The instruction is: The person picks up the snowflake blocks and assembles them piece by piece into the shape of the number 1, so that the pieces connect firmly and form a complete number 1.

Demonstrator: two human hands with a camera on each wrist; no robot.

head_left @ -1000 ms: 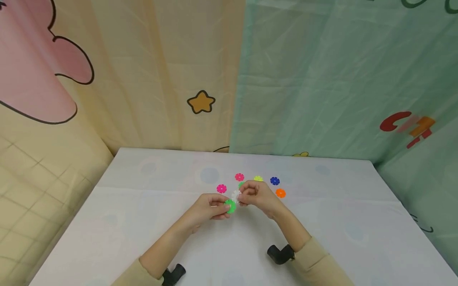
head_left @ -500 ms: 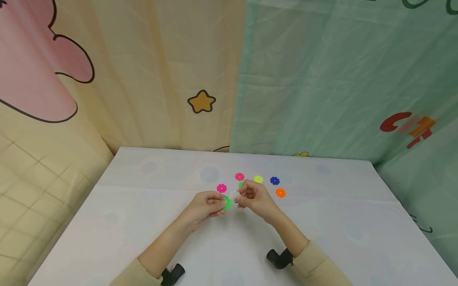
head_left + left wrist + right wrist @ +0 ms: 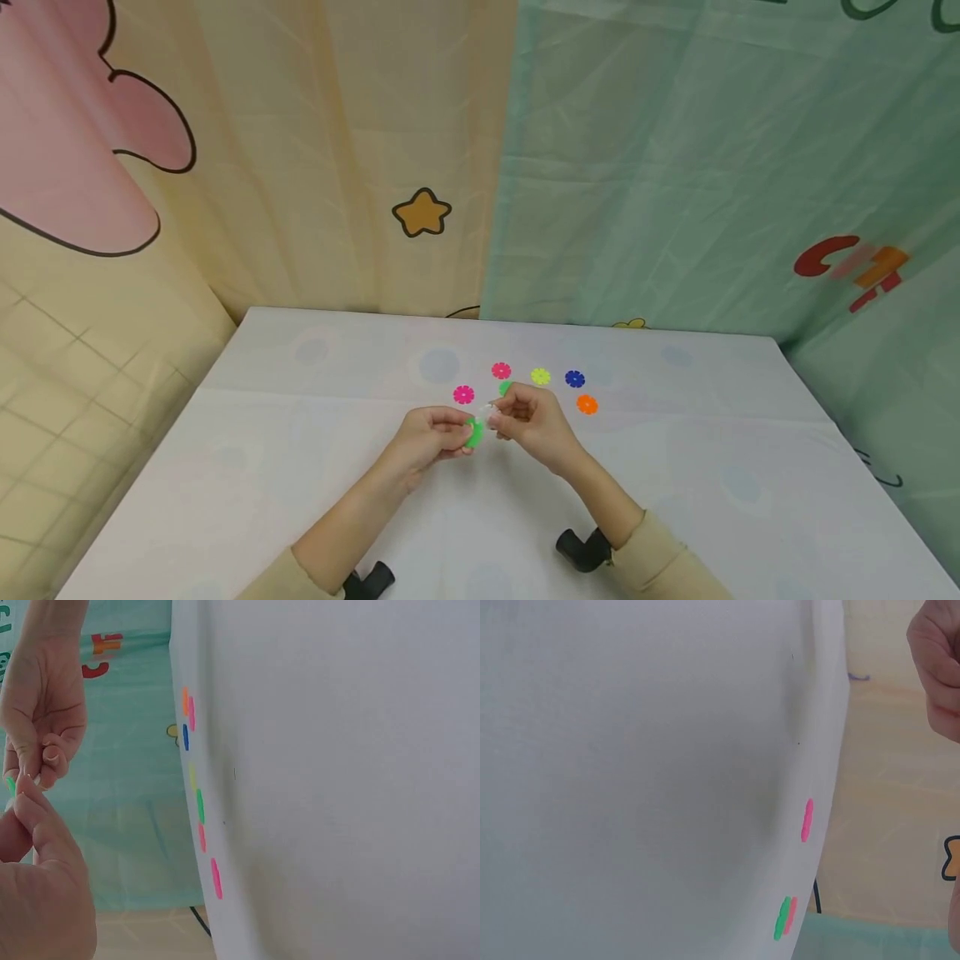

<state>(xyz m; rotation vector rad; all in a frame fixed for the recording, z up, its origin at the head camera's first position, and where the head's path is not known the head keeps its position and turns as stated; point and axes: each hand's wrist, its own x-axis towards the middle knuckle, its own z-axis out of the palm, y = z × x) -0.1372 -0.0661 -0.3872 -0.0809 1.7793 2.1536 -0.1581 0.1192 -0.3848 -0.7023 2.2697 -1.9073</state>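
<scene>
My left hand (image 3: 427, 435) pinches a bright green notched plastic disc (image 3: 476, 433) between thumb and fingers above the white table. Just right of it, my right hand (image 3: 542, 423) holds a white disc (image 3: 488, 411) of the same flower-like kind by its edge, largely covered by the fingers. The two discs are edge to edge in the head view. In the left wrist view, the fingertips of the left hand (image 3: 46, 877) and right hand (image 3: 46, 720) come together, with a sliver of green disc (image 3: 10, 785) showing.
Behind the hands lie loose discs on the white table (image 3: 300, 467): two pink discs (image 3: 463, 395), a yellow disc (image 3: 541, 377), a blue disc (image 3: 575, 379), an orange disc (image 3: 587, 404) and a partly hidden green disc (image 3: 506, 388). A printed curtain (image 3: 637, 167) hangs beyond the table.
Both hands have shifted slightly left with their discs. The green and white discs have turned more edge-on to the head view. The loose discs have stayed put.
</scene>
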